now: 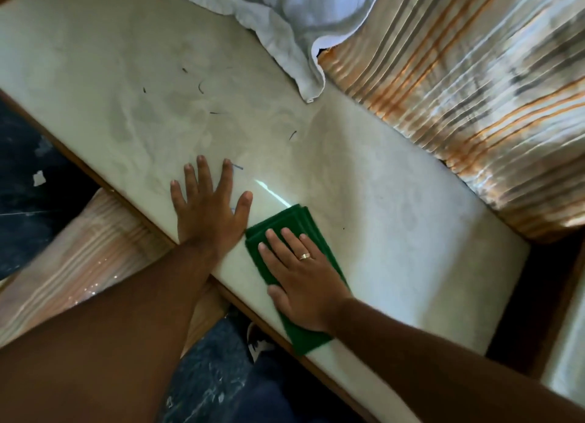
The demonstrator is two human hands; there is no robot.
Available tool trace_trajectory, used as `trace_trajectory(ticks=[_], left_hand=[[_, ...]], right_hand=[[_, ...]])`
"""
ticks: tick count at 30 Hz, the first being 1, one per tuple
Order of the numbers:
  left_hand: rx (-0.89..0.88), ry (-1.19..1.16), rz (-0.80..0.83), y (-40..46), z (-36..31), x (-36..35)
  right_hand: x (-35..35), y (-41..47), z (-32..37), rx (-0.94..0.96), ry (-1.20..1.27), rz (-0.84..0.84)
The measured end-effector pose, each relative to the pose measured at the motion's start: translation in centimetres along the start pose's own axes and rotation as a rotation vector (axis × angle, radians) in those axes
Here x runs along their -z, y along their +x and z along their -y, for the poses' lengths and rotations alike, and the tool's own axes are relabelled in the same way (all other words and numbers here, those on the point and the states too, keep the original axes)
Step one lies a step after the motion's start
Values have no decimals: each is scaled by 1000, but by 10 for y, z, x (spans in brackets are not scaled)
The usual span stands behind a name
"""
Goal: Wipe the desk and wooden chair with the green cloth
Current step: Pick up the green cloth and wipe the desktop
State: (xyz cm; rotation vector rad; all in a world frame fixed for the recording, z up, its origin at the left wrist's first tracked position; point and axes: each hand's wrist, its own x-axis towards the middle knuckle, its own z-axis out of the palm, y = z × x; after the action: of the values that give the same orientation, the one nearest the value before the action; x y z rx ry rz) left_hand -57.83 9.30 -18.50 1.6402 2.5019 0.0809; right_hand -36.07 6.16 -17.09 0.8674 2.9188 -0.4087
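Note:
The pale marble-look desk top (pixel 395 207) runs diagonally from upper left to lower right, with a wooden front edge. A folded green cloth (pixel 285 225) lies on it near that front edge. My right hand (pixel 304 277), wearing a ring, presses flat on the cloth with the fingers spread. My left hand (pixel 207 207) rests flat and open on the bare desk just left of the cloth, thumb almost touching it. Several small dark marks and scraps (pixel 201 87) dot the surface beyond my left hand. The wooden chair is not clearly in view.
A white cloth (pixel 285 27) lies bunched at the desk's far side. A striped orange and grey curtain (pixel 474 106) hangs along the back right. A striped cushion (pixel 79 258) sits below the desk front at left. The floor (pixel 28 169) is dark.

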Motion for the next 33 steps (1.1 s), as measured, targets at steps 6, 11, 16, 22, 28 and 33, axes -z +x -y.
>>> trace_trajectory(ticks=[6, 11, 16, 22, 28, 33], left_hand=[[7, -19, -25, 1, 1, -4], [10, -2, -20, 3, 1, -3], [11, 9, -8, 1, 0, 0], [24, 20, -23, 1, 0, -1], [19, 20, -8, 4, -1, 2], [-3, 15, -30, 0, -2, 2]], right_hand=[[60, -1, -183, -564, -98, -77], [51, 1, -138, -620, -92, -104], [-1, -25, 7, 81, -1, 53], [42, 22, -124, -232, -65, -86], [37, 6, -116, -462, -136, -26], [31, -71, -76, 30, -6, 104]])
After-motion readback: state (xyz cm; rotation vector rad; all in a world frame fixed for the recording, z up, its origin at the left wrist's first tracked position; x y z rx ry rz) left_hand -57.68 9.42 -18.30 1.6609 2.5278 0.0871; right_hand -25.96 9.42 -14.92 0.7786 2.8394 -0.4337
